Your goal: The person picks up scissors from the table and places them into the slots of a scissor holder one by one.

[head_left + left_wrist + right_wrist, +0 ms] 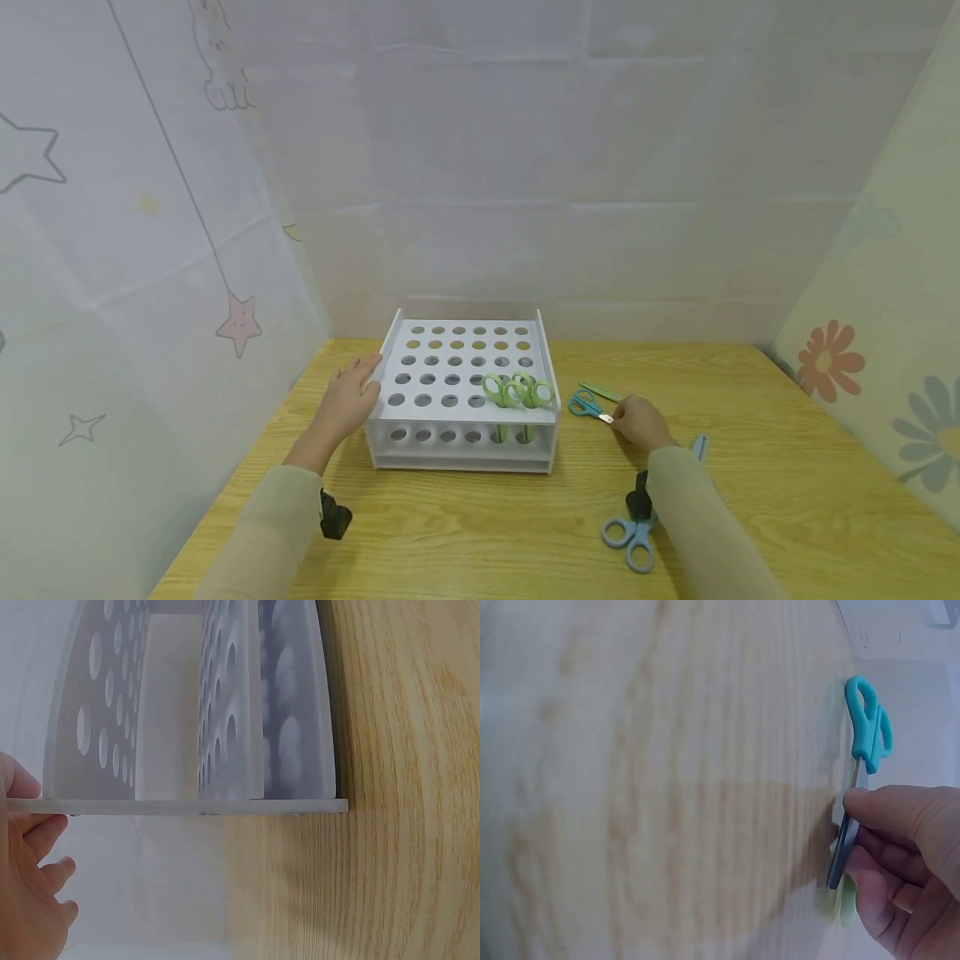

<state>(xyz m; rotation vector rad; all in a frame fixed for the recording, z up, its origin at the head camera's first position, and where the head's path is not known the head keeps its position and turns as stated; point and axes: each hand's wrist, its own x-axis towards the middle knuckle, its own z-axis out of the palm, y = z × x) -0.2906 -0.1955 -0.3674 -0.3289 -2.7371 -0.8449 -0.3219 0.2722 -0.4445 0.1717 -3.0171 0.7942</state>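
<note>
A white rack with rows of round holes stands on the table, and my left hand holds its left side panel, thumb on one face and fingers on the other. In the rack's front right holes stand two pairs of green scissors, handles up. My right hand pinches the blades of small scissors with teal handles, between thumb and fingers. These scissors are low over the table, right of the rack, handles pointing toward it. Just behind them lies a slim green piece, partly covered by the right hand.
Larger light blue scissors lie at the front right, partly hidden under the right forearm. The wooden table meets a pale fabric backdrop behind the rack, with printed side walls left and right.
</note>
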